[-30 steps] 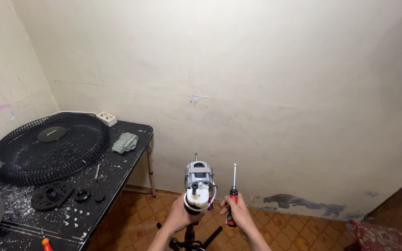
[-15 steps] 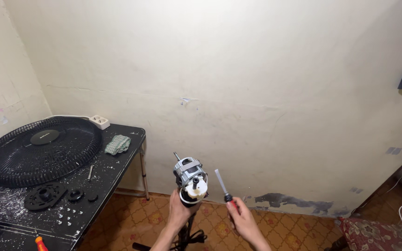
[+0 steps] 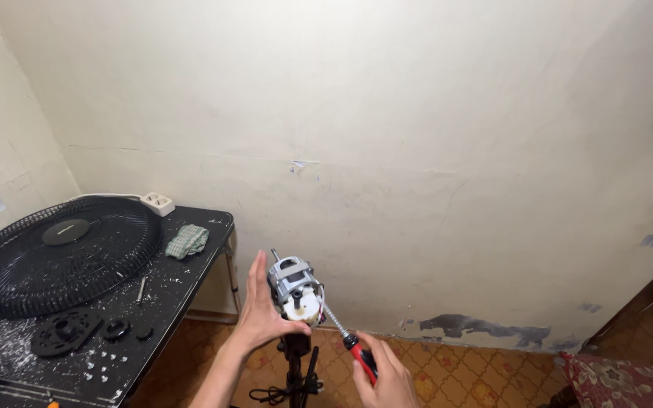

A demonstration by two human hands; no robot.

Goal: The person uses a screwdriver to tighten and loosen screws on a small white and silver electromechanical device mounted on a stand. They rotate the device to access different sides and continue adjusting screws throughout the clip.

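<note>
A grey fan motor [image 3: 293,289] with a white part on its front sits on top of a black stand pole [image 3: 295,369]. My left hand [image 3: 260,308] cups the motor's left side, fingers up. My right hand [image 3: 384,375] grips a screwdriver [image 3: 345,340] with a red and black handle. Its metal shaft slants up and left, and the tip meets the motor's right side.
A black table [image 3: 183,283] stands at the left, against the cream wall. On it lie a black fan grille [image 3: 62,253], a white power strip [image 3: 157,202], a folded green cloth [image 3: 187,240], black round fan parts [image 3: 66,332], a bolt and small screws. A patterned tile floor lies below.
The screwdriver was held upright beside the motor; now it is tilted and its tip is against the motor. The view has shifted, so motor and hands sit more to the left.
</note>
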